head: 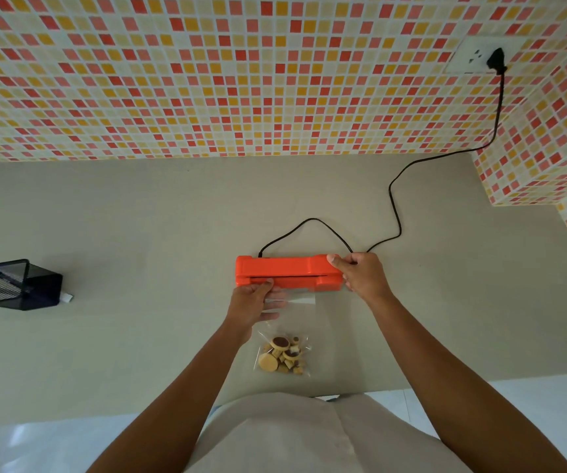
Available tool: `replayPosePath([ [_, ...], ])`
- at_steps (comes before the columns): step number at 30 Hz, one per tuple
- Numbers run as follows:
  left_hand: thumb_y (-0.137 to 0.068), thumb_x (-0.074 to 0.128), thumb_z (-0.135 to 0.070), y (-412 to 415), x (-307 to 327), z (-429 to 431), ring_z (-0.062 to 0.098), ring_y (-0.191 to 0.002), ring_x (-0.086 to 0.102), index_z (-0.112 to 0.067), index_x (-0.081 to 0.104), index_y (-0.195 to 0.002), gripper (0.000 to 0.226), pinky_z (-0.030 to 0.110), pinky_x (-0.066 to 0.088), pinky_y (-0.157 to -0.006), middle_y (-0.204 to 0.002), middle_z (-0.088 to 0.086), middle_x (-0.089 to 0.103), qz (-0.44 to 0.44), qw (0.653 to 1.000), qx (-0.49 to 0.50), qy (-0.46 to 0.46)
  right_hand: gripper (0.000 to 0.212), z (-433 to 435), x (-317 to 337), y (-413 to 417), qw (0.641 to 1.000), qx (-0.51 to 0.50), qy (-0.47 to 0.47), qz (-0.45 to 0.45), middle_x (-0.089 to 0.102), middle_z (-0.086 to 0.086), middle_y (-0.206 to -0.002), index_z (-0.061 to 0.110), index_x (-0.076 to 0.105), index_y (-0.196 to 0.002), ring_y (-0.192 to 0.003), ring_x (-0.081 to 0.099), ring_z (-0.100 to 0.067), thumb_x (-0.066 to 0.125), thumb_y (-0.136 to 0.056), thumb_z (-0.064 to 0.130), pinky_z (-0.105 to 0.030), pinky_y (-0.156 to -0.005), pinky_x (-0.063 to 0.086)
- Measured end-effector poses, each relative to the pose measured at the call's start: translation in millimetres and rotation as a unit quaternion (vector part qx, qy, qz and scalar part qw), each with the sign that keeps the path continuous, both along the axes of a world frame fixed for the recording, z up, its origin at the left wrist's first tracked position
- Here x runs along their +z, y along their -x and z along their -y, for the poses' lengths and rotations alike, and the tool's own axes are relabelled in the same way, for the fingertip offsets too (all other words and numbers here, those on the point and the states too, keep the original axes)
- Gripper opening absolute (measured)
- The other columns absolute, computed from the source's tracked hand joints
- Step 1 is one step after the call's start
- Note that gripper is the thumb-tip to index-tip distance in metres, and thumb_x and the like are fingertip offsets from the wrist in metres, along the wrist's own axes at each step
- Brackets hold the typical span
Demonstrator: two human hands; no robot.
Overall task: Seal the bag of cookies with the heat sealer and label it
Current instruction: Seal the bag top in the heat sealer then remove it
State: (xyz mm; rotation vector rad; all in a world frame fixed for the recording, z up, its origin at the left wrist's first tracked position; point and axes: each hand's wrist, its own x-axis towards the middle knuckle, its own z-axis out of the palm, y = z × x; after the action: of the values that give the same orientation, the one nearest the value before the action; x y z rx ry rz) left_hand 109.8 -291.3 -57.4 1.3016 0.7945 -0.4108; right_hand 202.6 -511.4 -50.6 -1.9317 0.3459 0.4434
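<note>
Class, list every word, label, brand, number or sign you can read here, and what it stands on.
None can be read anywhere.
heat sealer: plain orange, no print shows.
bag of cookies: clear, no label yet.
wall socket and pen holder: no readable marks.

Flat grey-beige matte countertop (138, 216); lying on it, long orange plastic heat sealer (285, 271) mid-counter; clear plastic bag of round cookies (283, 356) just in front; black wire-mesh pen holder (19, 285) far left; thin black power cord (394, 206) looping behind.
</note>
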Motion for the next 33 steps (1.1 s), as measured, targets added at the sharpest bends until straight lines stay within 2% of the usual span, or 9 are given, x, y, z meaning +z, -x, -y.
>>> replayPosePath([
  [8,-0.098,0.056,-0.028,0,-4,2,0.024,-0.08,0.075,-0.008,0.071,-0.096,0.025,0.042,0.06,-0.072,-0.088,0.008,0.077,0.0,1.0,0.003,-0.006,0.044,-2,1,5,1.0,-0.014,-0.008,0.009,0.052,-0.008,-0.049,0.009,0.054,-0.057,-0.039,0.044,-0.015,0.08,-0.081,0.036,-0.026,-0.045,0.038],
  [13,-0.097,0.057,-0.028,1,-2,0,0.024,-0.081,0.075,-0.007,0.071,-0.098,0.026,0.04,0.061,-0.071,-0.089,0.007,0.077,0.003,1.0,-0.001,-0.012,0.045,-4,6,8,0.999,-0.028,0.008,0.021,0.051,-0.002,-0.042,0.011,0.056,-0.053,-0.038,0.044,-0.015,0.081,-0.078,0.039,-0.031,-0.052,0.04],
  [20,-0.098,0.056,-0.027,0,3,1,0.025,-0.079,0.076,-0.01,0.069,-0.098,0.022,0.042,0.061,-0.072,-0.089,0.008,0.077,0.004,1.0,0.002,-0.017,0.043,-21,61,12,0.996,-0.024,0.002,0.081,0.054,0.0,-0.047,0.014,0.057,-0.055,-0.043,0.048,-0.016,0.08,-0.076,0.043,-0.033,-0.055,0.043],
  [24,-0.098,0.056,-0.027,0,3,0,0.026,-0.08,0.076,-0.01,0.07,-0.094,0.022,0.044,0.061,-0.074,-0.091,0.01,0.077,0.0,1.0,-0.001,-0.022,0.035,-45,112,16,0.985,0.066,0.029,0.156,0.06,0.008,-0.052,0.013,0.067,-0.064,-0.048,0.052,-0.005,0.076,-0.081,0.043,-0.024,-0.057,0.045],
  [26,-0.098,0.056,-0.027,-1,2,0,0.027,-0.081,0.075,-0.01,0.07,-0.094,0.022,0.046,0.061,-0.076,-0.092,0.01,0.077,0.002,1.0,-0.002,-0.022,0.034,-59,132,16,0.973,0.121,0.045,0.189,0.061,0.009,-0.057,0.014,0.071,-0.069,-0.051,0.052,-0.005,0.076,-0.08,0.046,-0.022,-0.057,0.042],
  [30,-0.097,0.057,-0.028,-1,3,-1,0.026,-0.081,0.076,-0.009,0.07,-0.097,0.023,0.045,0.061,-0.076,-0.091,0.01,0.077,-0.001,1.0,-0.002,-0.023,0.039,-91,156,14,0.952,0.191,0.092,0.223,0.058,0.007,-0.06,0.015,0.068,-0.071,-0.057,0.052,-0.009,0.075,-0.079,0.053,-0.026,-0.057,0.043],
  [33,-0.097,0.057,-0.029,-1,4,-1,0.025,-0.082,0.075,-0.008,0.07,-0.097,0.025,0.044,0.062,-0.075,-0.09,0.009,0.077,-0.002,1.0,-0.002,-0.023,0.044,-116,164,13,0.939,0.216,0.118,0.241,0.061,0.006,-0.062,0.015,0.065,-0.07,-0.06,0.056,-0.011,0.073,-0.078,0.057,-0.032,-0.062,0.052],
])
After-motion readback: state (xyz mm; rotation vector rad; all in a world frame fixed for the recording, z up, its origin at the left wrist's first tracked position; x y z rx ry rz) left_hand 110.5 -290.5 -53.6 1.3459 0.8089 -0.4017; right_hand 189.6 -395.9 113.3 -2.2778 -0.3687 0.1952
